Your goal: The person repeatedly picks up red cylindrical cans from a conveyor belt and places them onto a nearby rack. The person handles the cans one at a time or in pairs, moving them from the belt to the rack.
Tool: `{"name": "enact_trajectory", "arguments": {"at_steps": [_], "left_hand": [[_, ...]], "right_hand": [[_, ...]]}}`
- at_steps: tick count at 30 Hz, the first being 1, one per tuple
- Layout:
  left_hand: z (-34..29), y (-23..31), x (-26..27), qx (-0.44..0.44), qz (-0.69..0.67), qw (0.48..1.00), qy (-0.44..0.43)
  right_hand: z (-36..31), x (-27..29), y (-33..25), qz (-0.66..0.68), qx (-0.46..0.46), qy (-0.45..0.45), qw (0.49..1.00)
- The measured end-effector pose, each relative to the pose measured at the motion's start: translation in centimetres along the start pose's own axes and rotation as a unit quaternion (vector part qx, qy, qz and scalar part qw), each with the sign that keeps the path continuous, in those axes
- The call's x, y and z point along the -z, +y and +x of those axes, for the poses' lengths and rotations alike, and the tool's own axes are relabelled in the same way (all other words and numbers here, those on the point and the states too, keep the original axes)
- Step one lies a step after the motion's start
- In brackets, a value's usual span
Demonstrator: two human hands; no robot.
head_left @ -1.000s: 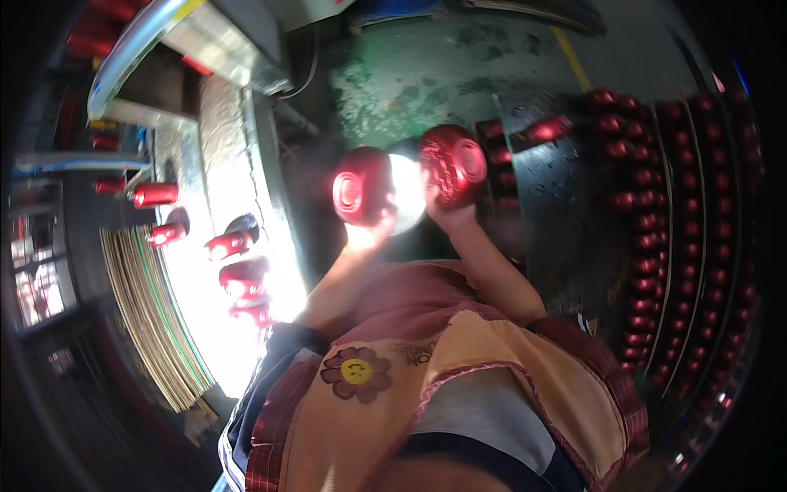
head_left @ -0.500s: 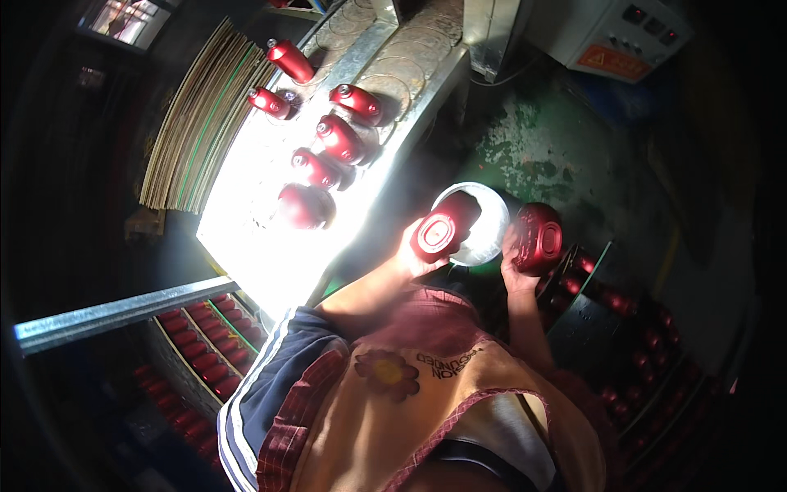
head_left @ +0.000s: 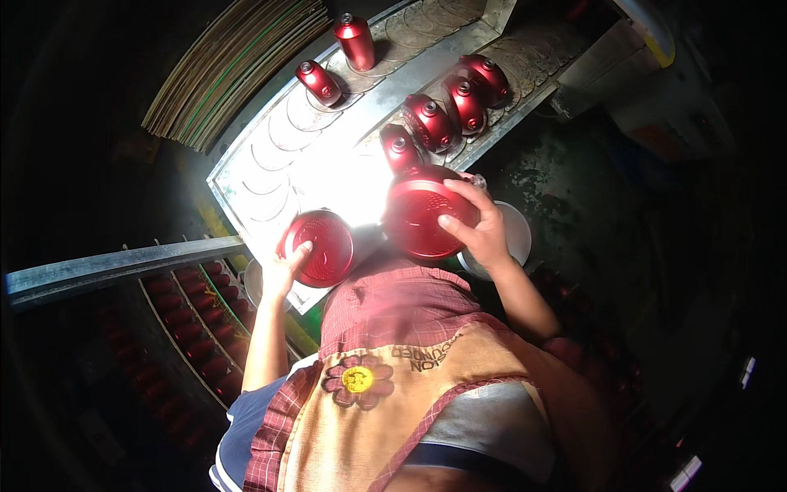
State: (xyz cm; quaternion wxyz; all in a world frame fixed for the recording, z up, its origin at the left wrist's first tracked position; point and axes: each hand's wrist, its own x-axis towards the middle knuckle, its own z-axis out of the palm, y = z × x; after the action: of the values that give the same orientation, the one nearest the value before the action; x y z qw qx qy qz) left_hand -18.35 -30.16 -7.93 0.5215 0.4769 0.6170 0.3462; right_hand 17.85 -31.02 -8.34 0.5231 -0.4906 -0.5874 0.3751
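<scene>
My left hand is closed on a glossy red bottle, its thumb lying on the broad round face. A second red bottle is in my right hand, fingers and thumb gripping its right side; a small neck shows by my fingers. Both bottles are held at the near end of a conveyor under glaring light. Just beyond the right-hand bottle a red bottle stands in a row with several others, such as this red bottle.
Two more red bottles, a tall one and a shorter one, stand on the conveyor's far lane. A white bucket is behind my right wrist. A metal rail juts left above racked red bottles. Stacked cardboard sheets lie beyond the conveyor.
My hands have moved left from the bucket toward the conveyor, now farther apart. The held bottles have turned from showing their bases to showing broad round faces. The view has swung too.
</scene>
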Motion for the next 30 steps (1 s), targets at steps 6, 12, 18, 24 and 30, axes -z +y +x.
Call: {"name": "enact_trajectory", "arguments": {"at_steps": [6,12,18,24,30], "left_hand": [[4.5,-7.1,-2.6,-0.074,0.243,0.952,0.173],[6.7,-7.4,-5.6,-0.202,0.345,0.911,0.105],[10.0,-5.8,-8.6,-0.323,0.318,0.891,-0.030],[16.4,-3.1,-12.4,-0.382,0.269,0.883,-0.039],[20.6,1.9,-17.0,-0.325,0.191,0.926,-0.025]], "right_hand": [[5.0,-16.2,7.5,-0.189,0.148,0.024,0.970],[6.2,-16.7,12.8,-0.306,0.012,-0.040,0.951],[9.9,-11.9,14.9,-0.303,0.031,0.015,0.952],[13.6,-7.0,15.9,-0.243,0.033,0.103,0.964],[18.0,-3.2,16.3,-0.265,-0.053,0.069,0.960]]}}
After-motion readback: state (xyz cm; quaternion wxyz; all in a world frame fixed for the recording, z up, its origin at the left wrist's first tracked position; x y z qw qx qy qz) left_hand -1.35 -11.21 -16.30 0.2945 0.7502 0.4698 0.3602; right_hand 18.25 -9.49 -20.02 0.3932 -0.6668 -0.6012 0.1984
